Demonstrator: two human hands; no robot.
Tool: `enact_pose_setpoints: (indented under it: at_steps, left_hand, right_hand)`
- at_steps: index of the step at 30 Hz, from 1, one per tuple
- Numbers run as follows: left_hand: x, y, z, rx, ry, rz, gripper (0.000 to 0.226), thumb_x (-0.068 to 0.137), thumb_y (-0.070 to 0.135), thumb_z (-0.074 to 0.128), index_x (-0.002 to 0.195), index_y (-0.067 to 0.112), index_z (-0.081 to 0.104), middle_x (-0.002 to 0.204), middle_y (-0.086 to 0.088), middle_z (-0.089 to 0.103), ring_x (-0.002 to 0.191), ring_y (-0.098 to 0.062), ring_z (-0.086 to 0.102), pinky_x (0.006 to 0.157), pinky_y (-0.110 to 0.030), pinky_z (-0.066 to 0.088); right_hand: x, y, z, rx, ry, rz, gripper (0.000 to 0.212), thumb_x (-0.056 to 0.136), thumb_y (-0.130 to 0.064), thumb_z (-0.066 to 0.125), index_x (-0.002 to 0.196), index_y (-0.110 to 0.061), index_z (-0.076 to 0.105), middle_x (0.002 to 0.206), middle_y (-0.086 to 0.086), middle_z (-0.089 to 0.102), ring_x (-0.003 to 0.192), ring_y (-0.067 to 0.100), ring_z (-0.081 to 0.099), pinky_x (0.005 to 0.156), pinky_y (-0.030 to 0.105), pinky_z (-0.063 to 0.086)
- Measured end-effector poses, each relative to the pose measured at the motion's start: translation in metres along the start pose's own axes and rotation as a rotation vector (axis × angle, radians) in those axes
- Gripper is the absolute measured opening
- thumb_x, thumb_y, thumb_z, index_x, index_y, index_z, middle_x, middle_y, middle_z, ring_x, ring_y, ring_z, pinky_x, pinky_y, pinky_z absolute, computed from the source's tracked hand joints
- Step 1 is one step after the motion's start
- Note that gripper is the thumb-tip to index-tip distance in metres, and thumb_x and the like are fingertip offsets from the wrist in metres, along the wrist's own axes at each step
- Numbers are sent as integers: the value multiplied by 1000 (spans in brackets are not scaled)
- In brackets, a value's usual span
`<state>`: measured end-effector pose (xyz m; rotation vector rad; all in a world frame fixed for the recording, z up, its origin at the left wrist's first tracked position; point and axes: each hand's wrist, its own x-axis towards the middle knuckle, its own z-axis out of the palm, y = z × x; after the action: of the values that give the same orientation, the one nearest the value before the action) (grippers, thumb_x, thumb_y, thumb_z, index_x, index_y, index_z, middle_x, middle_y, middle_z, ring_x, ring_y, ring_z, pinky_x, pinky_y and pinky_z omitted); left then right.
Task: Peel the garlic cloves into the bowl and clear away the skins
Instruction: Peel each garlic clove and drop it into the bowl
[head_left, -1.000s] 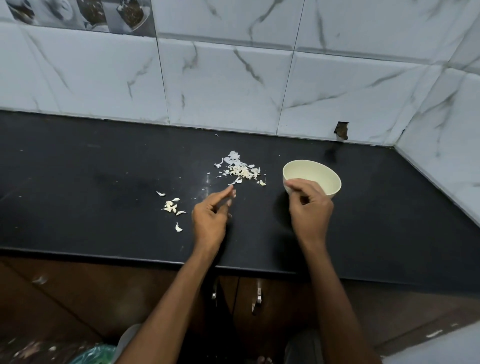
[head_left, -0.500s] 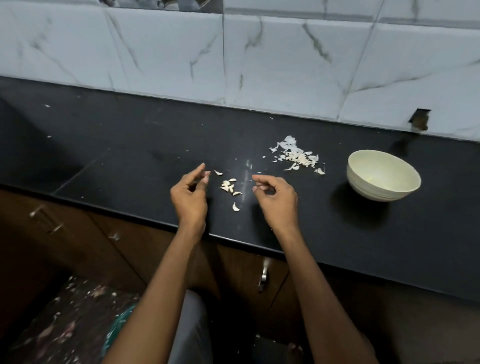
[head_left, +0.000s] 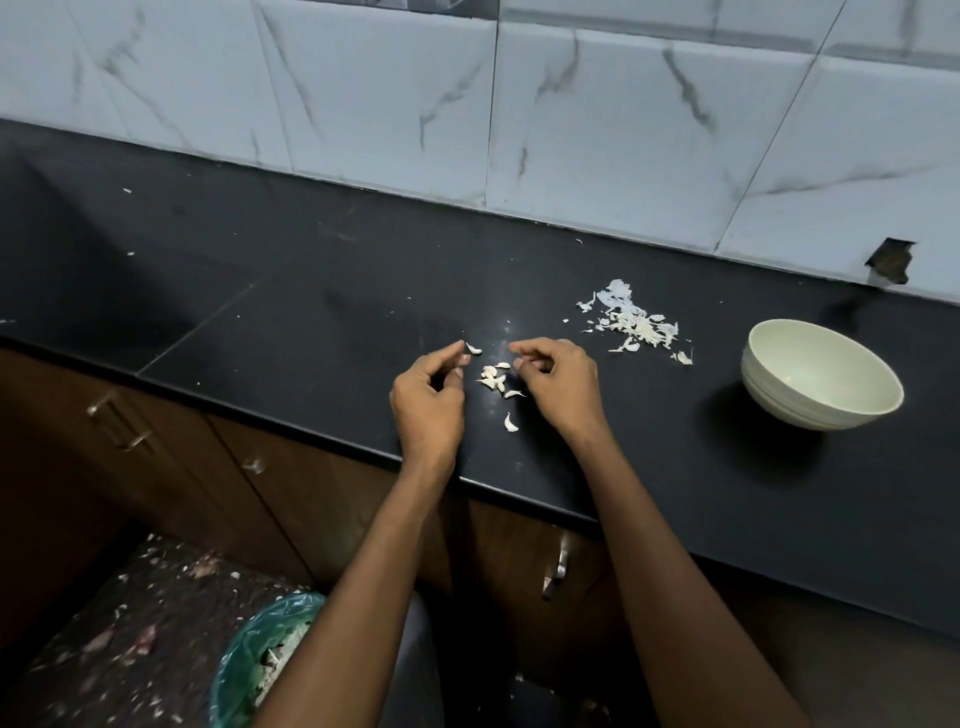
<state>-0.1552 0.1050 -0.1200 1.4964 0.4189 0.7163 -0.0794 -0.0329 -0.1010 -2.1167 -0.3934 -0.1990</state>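
Several unpeeled garlic cloves (head_left: 492, 376) lie in a small cluster on the black counter (head_left: 311, 332), with one more clove (head_left: 511, 422) nearer the edge. My left hand (head_left: 428, 402) hovers just left of the cluster, its fingers loosely curled, thumb and forefinger apart, and the forefinger tip beside a single clove (head_left: 473, 349). My right hand (head_left: 560, 387) is just right of the cluster, fingers curled and fingertips close together over the cloves; whether it pinches one is hidden. A pale bowl (head_left: 779, 400) stands at the right, away from both hands.
A heap of papery garlic skins (head_left: 636, 325) lies between the cloves and the bowl. The marble-tiled wall runs along the back of the counter. Below the counter edge are wooden cabinet doors and a bin with a green liner (head_left: 254, 660) on the littered floor.
My right hand has left the bowl and moved left to the cloves. My left hand came beside the cluster too. The view has swung left and down.
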Motion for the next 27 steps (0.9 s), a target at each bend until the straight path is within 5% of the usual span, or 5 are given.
enact_pose_setpoints:
  at_steps: [4,9,19,24,27]
  left_hand:
    - [0,0,0,-8,31,-2,39,96,-1,63,105,34,76,105,7,78,102,-3,72,101,-35,56]
    - [4,-3,1,-5,35,3,41,95,-1,64,99,38,76,104,7,78,102,-6,73,100,-39,57]
    - [7,-2,2,86,52,-24,29,96,2,63,109,24,78,104,6,77,100,-4,72,98,-33,57]
    - [23,2,15,434,-53,115,35,97,3,63,129,15,72,109,-2,63,106,-24,61,100,-31,48]
    - [38,2,25,636,-148,155,40,96,-2,60,131,13,70,108,1,52,102,-17,41,90,-15,35]
  right_hand:
    - [4,2,4,27,-14,-23,10,91,-26,78,101,-28,82,97,-5,70,79,-1,66,78,9,47]
    - [4,2,10,-49,-105,-48,37,80,-47,87,110,-27,80,99,-6,64,82,3,63,81,13,48]
    - [3,9,6,98,-86,-12,8,87,-20,84,90,-19,77,86,-2,72,67,1,59,72,16,49]
    - [0,12,1,351,-21,49,6,97,-16,74,97,-11,77,77,-1,74,70,8,65,68,26,54]
    - [-6,12,-3,480,27,85,8,97,-15,73,97,-8,77,78,5,75,69,11,65,64,29,56]
